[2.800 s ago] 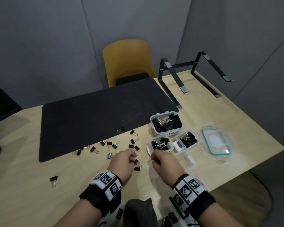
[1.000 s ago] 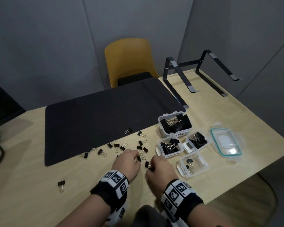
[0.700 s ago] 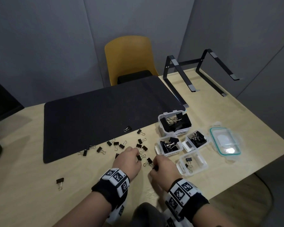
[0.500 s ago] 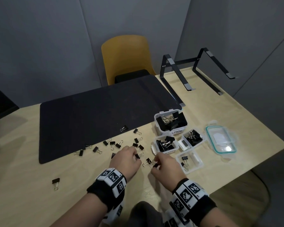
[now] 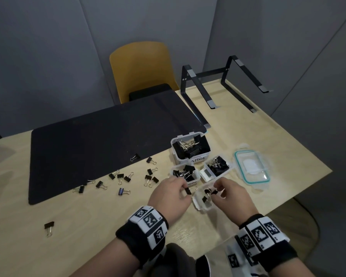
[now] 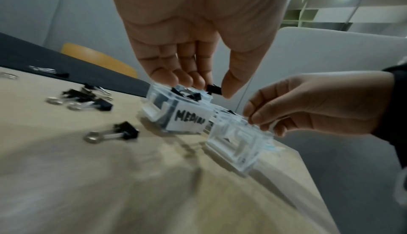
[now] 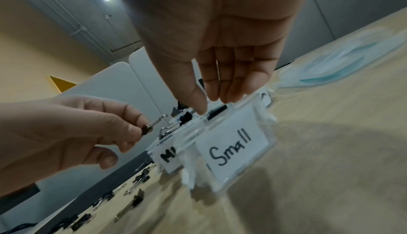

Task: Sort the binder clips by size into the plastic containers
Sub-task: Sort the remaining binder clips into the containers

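left hand (image 5: 169, 194) pinching a small black binder clip (image 5: 187, 191), right hand (image 5: 231, 193) pinching another black clip (image 5: 214, 191) over the clear plastic box labelled Small (image 7: 233, 143)

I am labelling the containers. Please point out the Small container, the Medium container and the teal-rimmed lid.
Small container (image 7: 233, 143): right wrist view, on its handwritten label.
Medium container (image 6: 189, 118): left wrist view, on its handwritten label.
Teal-rimmed lid (image 5: 267, 179): head view, on its near right rim.
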A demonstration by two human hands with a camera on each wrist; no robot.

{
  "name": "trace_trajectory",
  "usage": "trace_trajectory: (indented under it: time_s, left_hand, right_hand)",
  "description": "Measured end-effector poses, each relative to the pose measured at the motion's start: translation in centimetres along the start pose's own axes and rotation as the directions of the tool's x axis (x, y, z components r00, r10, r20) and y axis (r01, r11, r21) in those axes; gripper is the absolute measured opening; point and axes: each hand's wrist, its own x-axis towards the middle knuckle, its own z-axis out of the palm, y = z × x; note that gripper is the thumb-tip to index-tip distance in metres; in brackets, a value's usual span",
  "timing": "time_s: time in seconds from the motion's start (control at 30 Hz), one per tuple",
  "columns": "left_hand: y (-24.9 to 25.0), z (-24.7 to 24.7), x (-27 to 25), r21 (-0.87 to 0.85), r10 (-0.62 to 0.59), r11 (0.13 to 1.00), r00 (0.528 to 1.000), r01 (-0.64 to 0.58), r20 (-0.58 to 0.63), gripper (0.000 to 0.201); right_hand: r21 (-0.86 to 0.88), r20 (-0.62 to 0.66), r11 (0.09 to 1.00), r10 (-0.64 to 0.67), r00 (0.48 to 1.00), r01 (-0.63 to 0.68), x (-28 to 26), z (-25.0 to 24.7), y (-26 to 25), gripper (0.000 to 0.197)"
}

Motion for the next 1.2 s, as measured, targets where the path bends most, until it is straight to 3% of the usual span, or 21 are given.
trace_trajectory:
  time_s: [0.3, 0.4, 0.53, 0.73, 0.8, 0.9, 1.0, 1.2]
  left_hand:
    - [2.6, 2.1, 1.7, 0.046, 0.054, 0.997, 0.993, -0.059, 0.105, 0.031]
    - [1.8, 1.7, 1.3, 0.012, 0.043, 0.999, 0.997, -0.043, 0.064, 0.033]
    - [-0.1, 0.4, 0.3, -0.014, -0.003, 1.0, 1.0, 0.003, -0.016, 0.02]
    - [-4.7, -1.9, -0.4, 0.016, -0.178, 0.983, 0.978, 0.181, -0.105, 0.02]
    - [-5.9, -2.5, -0.2, 0.041, -0.228, 0.972, 0.969, 0.233, -0.1, 0.024]
    - [-7.2, -2.9, 0.6, 0.08, -0.285, 0.954, 0.957, 0.288, -0.046, 0.035]
    - [-8.0, -2.8, 1.3, 0.141, -0.292, 0.948, 0.956, 0.286, 0.023, 0.043]
    - [-8.1, -2.5, 2.0, 0.25, -0.253, 0.941, 0.964, 0.226, 0.08, 0.044]
  right_hand:
    - [0.128, -0.05, 0.991, -0.039, 0.998, 0.045, 0.3, -0.7, 1.0, 0.007]
    - [0.128, -0.037, 0.991, -0.038, 0.999, 0.042, 0.4, -0.8, 0.9, 0.01]
    - [0.148, 0.001, 0.985, -0.088, 0.996, 0.087, 0.3, -0.5, -0.3, 0.014]
    - [0.165, 0.102, 0.962, -0.238, 0.966, 0.219, -0.1, 1.8, -4.0, 0.007]
    - [0.146, 0.164, 0.958, -0.269, 0.949, 0.247, -0.2, 2.9, -5.3, 0.008]
    - [0.098, 0.268, 0.962, -0.274, 0.924, 0.256, 0.1, 4.9, -6.7, 0.026]
    - [0.015, 0.334, 0.958, -0.275, 0.902, 0.286, 0.6, 7.0, -7.5, 0.036]
    - [-0.127, 0.277, 0.929, -0.302, 0.912, 0.346, 1.2, 9.8, -8.0, 0.022]
